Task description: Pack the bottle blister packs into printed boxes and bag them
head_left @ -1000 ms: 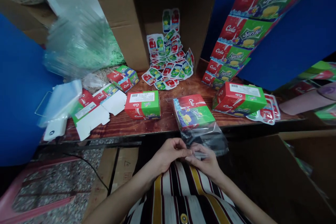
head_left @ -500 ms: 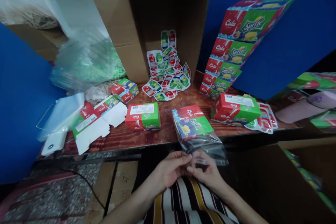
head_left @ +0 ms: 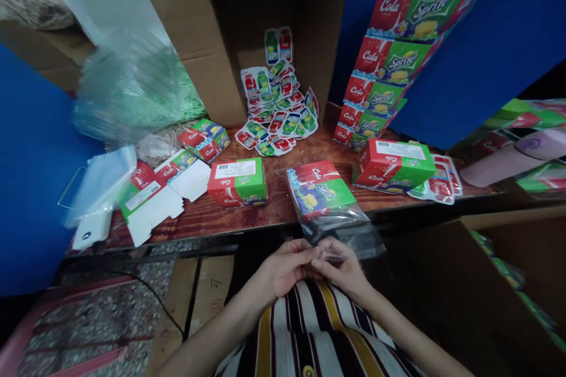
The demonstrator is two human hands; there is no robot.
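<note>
A red and green Cola and Sprite box point(head_left: 321, 187) lies at the table's front edge inside a clear plastic bag point(head_left: 349, 225). The bag's loose end hangs over the edge toward me. My left hand point(head_left: 289, 266) and my right hand point(head_left: 339, 265) meet just below it, fingertips pinched together on the bag's end. Exactly which fold of plastic each hand grips is partly hidden by the fingers. To the left stands a similar box point(head_left: 237, 182) with a white label; another labelled box point(head_left: 393, 166) sits to the right.
Bottle-shaped stickers point(head_left: 278, 112) spill from an upright carton point(head_left: 190, 41). A tall stack of boxes point(head_left: 389, 65) leans at the right. Flattened boxes point(head_left: 152, 203) and plastic sleeves point(head_left: 106, 177) lie left. An open carton point(head_left: 475, 221) holding bagged goods stands low right.
The view has tipped down slightly, so the table's things sit higher in the picture. Both hands stay pinched together at the bag's end, with a small shift of the fingers.
</note>
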